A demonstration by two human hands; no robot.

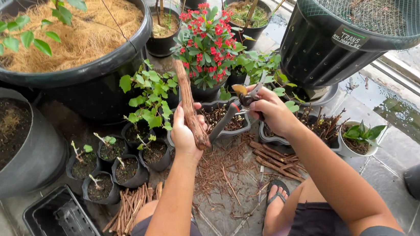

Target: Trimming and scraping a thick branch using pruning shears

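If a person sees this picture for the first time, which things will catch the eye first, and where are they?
The red-flowered plant at top centre stands out most, bright among dark pots. Just below it, the left hand holds a thick brown stick upright, while the right hand grips garden shears beside it. On the upper left sits a big black tub filled with pale straw-like fibre.

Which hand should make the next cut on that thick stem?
Right, probably. The right hand already holds the pruning shears, their blades pointing at the thick stem. The left hand has its grip around the stem, holding it upright.
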